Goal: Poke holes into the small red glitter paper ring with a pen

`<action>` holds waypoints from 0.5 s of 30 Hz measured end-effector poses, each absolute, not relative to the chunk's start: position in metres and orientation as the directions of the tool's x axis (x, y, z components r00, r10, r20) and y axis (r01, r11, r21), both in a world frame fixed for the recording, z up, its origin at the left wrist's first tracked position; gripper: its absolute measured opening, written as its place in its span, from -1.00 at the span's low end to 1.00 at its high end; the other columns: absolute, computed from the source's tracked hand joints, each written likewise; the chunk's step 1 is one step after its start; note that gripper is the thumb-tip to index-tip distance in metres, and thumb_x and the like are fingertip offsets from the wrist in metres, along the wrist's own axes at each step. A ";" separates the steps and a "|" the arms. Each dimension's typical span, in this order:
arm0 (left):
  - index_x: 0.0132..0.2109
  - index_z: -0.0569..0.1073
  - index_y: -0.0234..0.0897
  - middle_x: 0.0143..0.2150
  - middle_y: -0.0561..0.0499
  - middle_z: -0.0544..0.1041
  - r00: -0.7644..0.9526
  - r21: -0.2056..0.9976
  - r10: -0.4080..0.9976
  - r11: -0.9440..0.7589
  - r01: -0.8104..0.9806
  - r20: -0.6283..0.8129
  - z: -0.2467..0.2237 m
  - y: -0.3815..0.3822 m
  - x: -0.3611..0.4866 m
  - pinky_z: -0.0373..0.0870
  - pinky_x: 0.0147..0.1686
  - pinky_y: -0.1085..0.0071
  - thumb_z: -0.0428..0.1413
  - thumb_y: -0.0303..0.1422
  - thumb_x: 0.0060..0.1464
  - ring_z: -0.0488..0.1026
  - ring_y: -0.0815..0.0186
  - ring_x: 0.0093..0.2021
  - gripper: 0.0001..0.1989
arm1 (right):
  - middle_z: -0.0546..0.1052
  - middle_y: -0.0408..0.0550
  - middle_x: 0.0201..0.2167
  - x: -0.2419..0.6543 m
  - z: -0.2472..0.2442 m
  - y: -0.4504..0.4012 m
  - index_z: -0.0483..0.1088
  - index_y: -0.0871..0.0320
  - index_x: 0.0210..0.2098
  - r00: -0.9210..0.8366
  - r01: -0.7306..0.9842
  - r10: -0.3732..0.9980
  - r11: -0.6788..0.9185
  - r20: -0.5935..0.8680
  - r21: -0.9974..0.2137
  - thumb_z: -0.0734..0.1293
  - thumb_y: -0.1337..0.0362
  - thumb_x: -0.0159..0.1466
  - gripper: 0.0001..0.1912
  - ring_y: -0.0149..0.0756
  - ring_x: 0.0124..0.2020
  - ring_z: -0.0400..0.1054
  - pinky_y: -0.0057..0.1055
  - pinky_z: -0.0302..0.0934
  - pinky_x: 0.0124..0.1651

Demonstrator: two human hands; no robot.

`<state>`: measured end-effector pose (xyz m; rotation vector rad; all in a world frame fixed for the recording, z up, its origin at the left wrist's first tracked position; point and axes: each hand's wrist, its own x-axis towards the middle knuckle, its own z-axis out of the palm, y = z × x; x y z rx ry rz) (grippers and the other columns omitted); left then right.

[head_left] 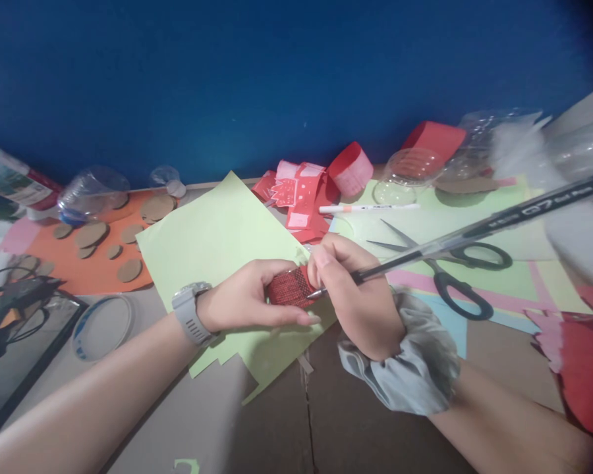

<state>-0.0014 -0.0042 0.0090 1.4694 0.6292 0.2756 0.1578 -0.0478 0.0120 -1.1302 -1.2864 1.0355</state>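
My left hand (250, 296), with a grey watch at the wrist, grips a small red piece (289, 288) covered in dark patterned marks, its thumb along the lower edge. In my right hand (348, 283) is a long dark pen (454, 238), slanting up to the right. The pen's tip lies at the right part of the red piece, and my right fingertips are close beside it. Both hands are over a light green sheet (222, 243) with a cut lower edge. A grey scrunchie (405, 359) circles my right wrist.
Open black scissors (462, 283) lie right on layered paper, near a white marker (370, 208). Red paper pieces (301, 197) stand behind. At left are cardboard discs on orange paper (79, 270), a tape ring (103, 328), a glue gun (10, 313) and a bottle (17, 181).
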 end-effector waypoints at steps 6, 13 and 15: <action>-0.24 0.35 -0.39 -0.51 0.11 0.40 0.813 0.972 0.533 0.119 0.204 -0.236 0.009 -0.004 -0.002 0.34 -0.59 0.59 0.27 -0.36 -0.04 0.41 0.46 -0.57 -0.71 | 0.10 -0.24 -0.64 0.157 0.011 -0.048 0.06 0.12 -0.61 0.036 0.027 0.983 0.179 0.180 -0.983 0.14 0.34 0.30 -0.66 -0.46 -0.57 0.01 -0.44 -0.04 -0.51; -0.33 0.31 -0.36 -0.54 0.13 0.39 0.813 0.974 0.536 0.115 0.194 -0.225 0.010 -0.004 -0.002 0.31 -0.60 0.62 0.27 -0.38 -0.05 0.38 0.50 -0.58 -0.73 | 0.12 -0.25 -0.64 0.158 0.008 -0.048 0.10 0.13 -0.59 0.051 -0.052 0.990 0.134 0.131 -0.990 0.14 0.30 0.33 -0.66 -0.48 -0.60 -0.01 -0.46 -0.07 -0.55; -0.34 0.30 -0.36 -0.54 0.12 0.40 0.812 0.973 0.537 0.111 0.201 -0.229 0.011 -0.004 -0.001 0.31 -0.61 0.62 0.27 -0.37 -0.05 0.38 0.49 -0.58 -0.73 | 0.12 -0.24 -0.63 0.158 0.009 -0.047 0.10 0.13 -0.59 0.053 -0.063 0.992 0.121 0.118 -0.991 0.14 0.31 0.33 -0.66 -0.48 -0.60 0.00 -0.46 -0.08 -0.56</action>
